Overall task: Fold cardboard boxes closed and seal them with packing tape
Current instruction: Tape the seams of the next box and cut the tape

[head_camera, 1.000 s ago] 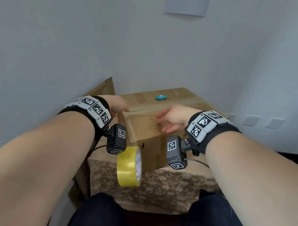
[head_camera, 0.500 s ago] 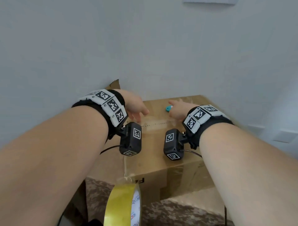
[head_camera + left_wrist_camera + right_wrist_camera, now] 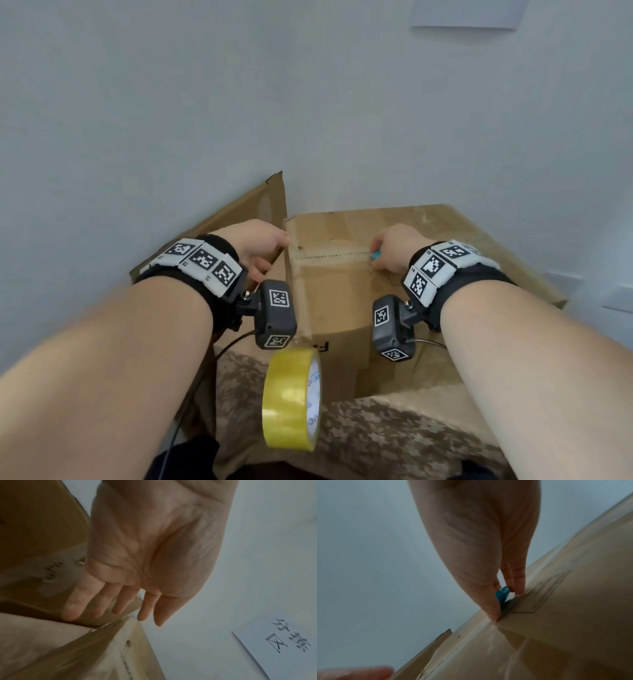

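A closed cardboard box [image 3: 346, 294] stands on a cloth-covered table. A clear tape strip [image 3: 302, 308] runs down its front left edge, and a yellow tape roll [image 3: 291, 397] hangs from it below the box. My left hand [image 3: 265, 250] rests at the box's top left corner; in the left wrist view its straight fingers [image 3: 109, 608] lie against the box's side. My right hand [image 3: 388, 248] pinches a small teal cutter [image 3: 376, 255] between thumb and fingers. In the right wrist view the cutter [image 3: 502, 595] touches the taped seam on the box [image 3: 556, 635] top.
A loose cardboard flap or second box [image 3: 253, 209] leans behind my left hand against the grey wall. The table's patterned cloth [image 3: 376, 435] shows below the box. A paper sign [image 3: 274, 646] hangs on the wall. Wall sockets [image 3: 616, 301] sit at the right.
My right hand reached back to the teal cutter on the box, picked it up and brought it to the seam. My left hand moved to the box's top left corner.
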